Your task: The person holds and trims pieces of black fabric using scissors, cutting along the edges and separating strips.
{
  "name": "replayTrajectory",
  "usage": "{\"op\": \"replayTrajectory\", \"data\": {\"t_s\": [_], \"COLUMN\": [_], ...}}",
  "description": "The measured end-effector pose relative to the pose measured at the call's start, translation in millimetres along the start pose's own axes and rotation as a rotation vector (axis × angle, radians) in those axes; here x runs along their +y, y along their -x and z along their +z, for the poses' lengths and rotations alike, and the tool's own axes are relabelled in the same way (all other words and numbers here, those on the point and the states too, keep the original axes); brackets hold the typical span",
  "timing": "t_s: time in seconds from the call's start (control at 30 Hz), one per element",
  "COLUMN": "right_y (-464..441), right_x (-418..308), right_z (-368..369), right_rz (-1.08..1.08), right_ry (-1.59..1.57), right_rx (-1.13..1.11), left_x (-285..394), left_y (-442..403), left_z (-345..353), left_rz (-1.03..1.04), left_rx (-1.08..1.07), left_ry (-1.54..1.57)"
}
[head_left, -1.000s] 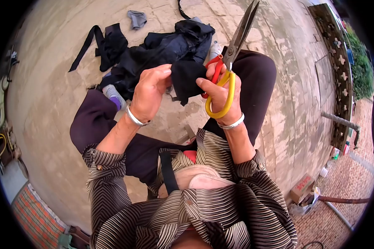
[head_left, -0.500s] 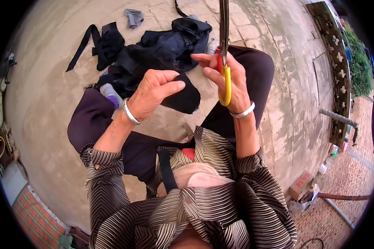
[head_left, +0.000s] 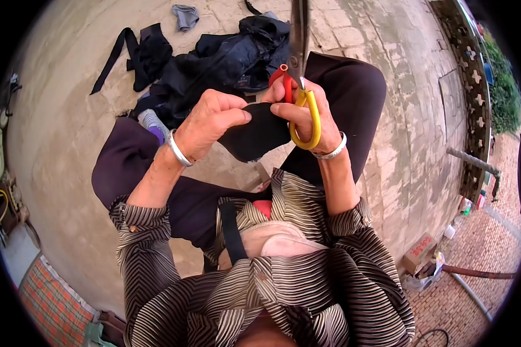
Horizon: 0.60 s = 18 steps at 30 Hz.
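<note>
A small piece of black cloth (head_left: 253, 134) hangs in front of me. My left hand (head_left: 210, 123) is closed, pinching its upper left edge between thumb and fingers. My right hand (head_left: 315, 118) has a pair of scissors (head_left: 310, 128) with one yellow and one red handle hooked over its fingers, the blades pointing up and away. The right thumb and fingertips also pinch the upper right corner of the cloth, so it spans both hands. Beyond my hands, a heap of dark cloth (head_left: 214, 66) lies on the ground.
A grey scrap of cloth (head_left: 185, 17) and a black strap-like piece (head_left: 117, 55) lie near the heap. To the right stand a low patterned wall (head_left: 474, 98) and a cardboard box (head_left: 419, 254). A plaid cloth (head_left: 55, 298) is at the lower left.
My right hand has moved left and taken hold of the cloth's right corner. The scissors have shifted left with it, the red handle now showing more. The cloth has spread to the right.
</note>
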State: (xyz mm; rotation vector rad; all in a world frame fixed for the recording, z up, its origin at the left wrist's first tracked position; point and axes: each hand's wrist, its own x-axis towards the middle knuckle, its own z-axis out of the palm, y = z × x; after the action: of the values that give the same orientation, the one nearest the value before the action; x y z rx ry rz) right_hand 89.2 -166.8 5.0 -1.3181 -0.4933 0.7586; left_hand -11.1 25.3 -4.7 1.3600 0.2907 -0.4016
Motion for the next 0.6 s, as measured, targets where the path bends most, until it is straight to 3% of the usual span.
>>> {"op": "replayTrajectory", "data": {"t_s": [0.3,0.6], "right_y": [6,5], "right_x": [-9,-8], "right_z": [-3,-18], "right_rz": [0.052,0.048], "right_ry": [-0.222,-0.209], "right_rx": [0.164,0.2], "left_x": [9,15], "left_y": [7,14], "left_z": [-11,-23], "left_rz": [0.077,0.122], "left_rx": [0.071,0.092], "left_ry": [0.01,0.06]}}
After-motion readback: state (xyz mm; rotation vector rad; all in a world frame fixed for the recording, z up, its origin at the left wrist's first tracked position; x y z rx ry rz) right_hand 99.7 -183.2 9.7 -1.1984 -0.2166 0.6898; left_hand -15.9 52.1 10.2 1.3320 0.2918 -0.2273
